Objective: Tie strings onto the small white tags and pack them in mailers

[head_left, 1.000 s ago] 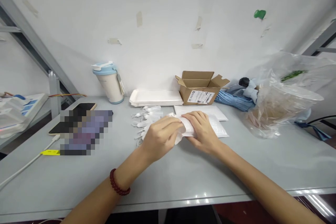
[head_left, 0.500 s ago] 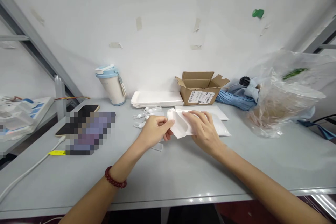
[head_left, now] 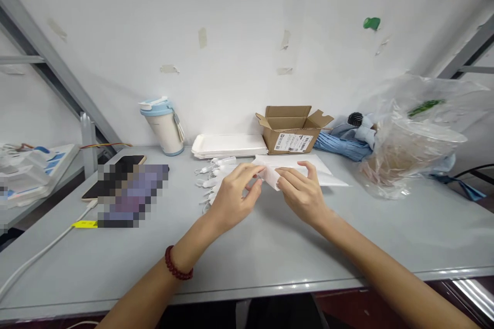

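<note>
A white mailing envelope (head_left: 272, 179) is between my hands above the table, its mouth turned toward my left fingers. My right hand (head_left: 303, 193) grips it, fingers bent over its near side. At the envelope's mouth is my left hand (head_left: 237, 193), thumb and fingers curled toward each other. Something small and translucent seems to be between those fingertips, but I cannot make it out. Beyond and partly under my left hand lie several small clear-and-white pieces with thin loops (head_left: 219, 167). More white envelopes (head_left: 322, 167) lie flat behind my right hand.
A white stack (head_left: 231, 145) stands by the wall beside an open cardboard box (head_left: 291, 133). At left are a tumbler (head_left: 164, 128), a black phone (head_left: 123, 167) and a blurred-out device (head_left: 135, 195). Blue cloth (head_left: 343, 145) and a plastic-wrapped cup (head_left: 412, 149) are at right.
My left hand has shifted up and right, its fingers now at the envelope's mouth. The envelope has turned and more of it is covered. A clear piece seen below my left hand is no longer visible.
</note>
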`<state>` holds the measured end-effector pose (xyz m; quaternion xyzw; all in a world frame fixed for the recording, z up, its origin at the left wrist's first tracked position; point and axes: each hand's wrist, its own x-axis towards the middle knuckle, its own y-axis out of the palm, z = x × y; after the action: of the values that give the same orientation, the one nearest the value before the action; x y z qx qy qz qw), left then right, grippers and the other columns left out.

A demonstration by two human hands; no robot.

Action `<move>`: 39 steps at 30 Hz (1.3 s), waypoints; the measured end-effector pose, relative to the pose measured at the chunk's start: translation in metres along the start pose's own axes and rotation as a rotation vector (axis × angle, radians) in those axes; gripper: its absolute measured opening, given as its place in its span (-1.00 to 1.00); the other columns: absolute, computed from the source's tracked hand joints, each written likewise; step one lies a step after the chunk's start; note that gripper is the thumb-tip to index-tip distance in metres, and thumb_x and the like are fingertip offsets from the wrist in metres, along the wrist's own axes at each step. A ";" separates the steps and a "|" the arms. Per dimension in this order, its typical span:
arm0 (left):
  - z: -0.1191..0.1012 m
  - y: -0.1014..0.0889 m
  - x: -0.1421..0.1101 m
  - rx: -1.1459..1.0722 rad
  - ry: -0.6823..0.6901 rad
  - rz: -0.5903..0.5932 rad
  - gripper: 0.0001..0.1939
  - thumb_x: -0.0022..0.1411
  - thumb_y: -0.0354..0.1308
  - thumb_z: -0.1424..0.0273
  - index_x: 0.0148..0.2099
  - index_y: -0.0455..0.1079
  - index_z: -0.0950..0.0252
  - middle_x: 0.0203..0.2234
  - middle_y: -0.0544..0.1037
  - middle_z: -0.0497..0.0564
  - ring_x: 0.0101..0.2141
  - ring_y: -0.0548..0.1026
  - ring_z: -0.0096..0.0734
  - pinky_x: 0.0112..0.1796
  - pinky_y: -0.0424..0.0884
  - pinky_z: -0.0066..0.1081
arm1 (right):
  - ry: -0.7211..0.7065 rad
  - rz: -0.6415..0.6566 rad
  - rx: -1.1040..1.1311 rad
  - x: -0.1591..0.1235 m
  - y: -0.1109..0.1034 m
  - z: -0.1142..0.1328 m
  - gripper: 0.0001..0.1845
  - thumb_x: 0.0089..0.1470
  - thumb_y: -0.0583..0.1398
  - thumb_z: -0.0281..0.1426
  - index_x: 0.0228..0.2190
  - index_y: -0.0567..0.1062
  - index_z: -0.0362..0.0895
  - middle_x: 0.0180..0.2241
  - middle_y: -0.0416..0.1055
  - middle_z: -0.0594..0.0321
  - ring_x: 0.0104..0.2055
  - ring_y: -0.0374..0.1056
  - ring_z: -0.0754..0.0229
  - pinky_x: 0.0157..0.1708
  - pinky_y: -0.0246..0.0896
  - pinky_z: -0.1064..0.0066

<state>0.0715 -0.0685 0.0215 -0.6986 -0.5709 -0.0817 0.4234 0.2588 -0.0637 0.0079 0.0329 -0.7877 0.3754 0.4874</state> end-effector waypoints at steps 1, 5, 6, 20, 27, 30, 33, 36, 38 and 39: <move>0.002 0.003 -0.001 0.042 0.038 0.006 -0.70 0.26 -0.02 0.49 0.02 0.36 0.29 -0.10 0.45 0.14 -0.15 0.46 -0.32 -0.23 0.47 -0.35 | 0.003 0.002 0.012 0.000 0.000 0.000 -0.71 0.15 -0.05 -0.66 -0.36 0.33 -0.08 -0.41 0.50 0.34 -0.26 0.44 0.28 -0.03 -0.05 0.23; 0.006 0.014 -0.005 0.154 0.120 0.052 -0.62 0.22 0.02 0.56 0.09 0.26 0.29 -0.01 0.40 0.15 0.02 0.35 -0.22 -0.01 0.35 -0.15 | 0.017 -0.026 0.006 0.001 -0.001 0.002 -0.78 0.18 -0.04 -0.61 -0.36 0.28 -0.08 -0.48 0.47 0.37 -0.45 0.39 0.34 -0.06 -0.01 0.26; 0.005 0.017 -0.006 0.156 0.112 0.070 -0.63 0.22 0.02 0.56 0.09 0.25 0.29 -0.02 0.41 0.15 0.02 0.34 -0.20 -0.01 0.34 -0.13 | 0.006 -0.046 0.007 0.002 -0.002 0.002 -0.81 0.18 -0.02 -0.59 -0.35 0.27 -0.08 -0.50 0.46 0.38 -0.49 0.36 0.34 -0.08 0.00 0.26; -0.017 0.039 -0.007 -0.570 -0.881 0.219 -0.68 0.22 0.07 0.52 0.03 0.19 0.33 -0.61 0.35 -0.21 -0.55 0.55 -0.42 -0.37 0.38 -0.43 | 0.117 0.244 0.147 -0.008 0.019 -0.020 -0.94 0.14 0.14 -0.40 -0.30 0.34 -0.11 -0.40 0.46 0.24 -0.32 0.29 0.18 -0.25 0.04 0.31; -0.015 0.048 -0.012 -0.546 -0.861 0.267 -0.38 0.15 0.05 0.64 0.24 0.01 0.34 -0.61 0.32 -0.23 -0.49 0.56 -0.40 -0.35 0.43 -0.42 | 0.226 0.522 0.259 -0.015 0.039 -0.026 -0.80 0.02 0.20 -0.51 -0.25 0.37 -0.17 -0.39 0.45 0.17 -0.27 0.29 0.13 -0.31 0.16 0.35; -0.010 0.049 -0.012 -0.480 -0.804 0.354 -0.45 0.17 0.03 0.57 0.20 0.04 0.34 -0.68 0.28 -0.24 -0.58 0.53 -0.37 -0.50 0.41 -0.45 | 0.246 0.566 0.259 -0.011 0.043 -0.026 -0.82 0.01 0.20 -0.53 -0.27 0.39 -0.18 -0.43 0.44 0.17 -0.27 0.27 0.11 -0.31 0.15 0.33; -0.005 0.052 -0.012 -0.462 -0.794 0.367 -0.49 0.20 0.01 0.54 0.18 0.02 0.33 -0.71 0.31 -0.24 -0.64 0.51 -0.37 -0.55 0.39 -0.47 | 0.247 0.595 0.268 -0.007 0.046 -0.026 -0.83 0.01 0.21 -0.53 -0.28 0.40 -0.18 -0.42 0.45 0.16 -0.26 0.25 0.10 -0.29 0.13 0.32; -0.002 0.056 -0.013 -0.454 -0.791 0.342 -0.45 0.20 0.02 0.52 0.20 -0.04 0.31 -0.71 0.34 -0.24 -0.67 0.49 -0.38 -0.60 0.37 -0.49 | 0.260 0.564 0.285 -0.007 0.049 -0.027 -0.80 0.00 0.21 -0.53 -0.25 0.41 -0.18 -0.40 0.45 0.15 -0.26 0.24 0.11 -0.28 0.10 0.33; -0.002 0.058 -0.014 -0.437 -0.786 0.323 -0.43 0.20 0.03 0.50 0.22 -0.07 0.31 -0.70 0.35 -0.24 -0.70 0.46 -0.40 -0.66 0.33 -0.52 | 0.273 0.538 0.310 -0.008 0.050 -0.027 -0.80 0.01 0.21 -0.53 -0.25 0.41 -0.17 -0.41 0.45 0.17 -0.27 0.23 0.13 -0.29 0.08 0.36; -0.002 0.059 -0.015 -0.426 -0.784 0.319 -0.41 0.20 0.04 0.48 0.22 -0.08 0.29 -0.69 0.36 -0.23 -0.72 0.44 -0.42 -0.68 0.30 -0.54 | 0.278 0.531 0.327 -0.008 0.051 -0.027 -0.81 0.01 0.20 -0.53 -0.25 0.41 -0.16 -0.41 0.44 0.17 -0.27 0.23 0.14 -0.30 0.08 0.37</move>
<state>0.1184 -0.0799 -0.0152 -0.8272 -0.5437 0.1387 0.0304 0.2618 -0.0133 -0.0201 -0.1471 -0.6244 0.6112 0.4636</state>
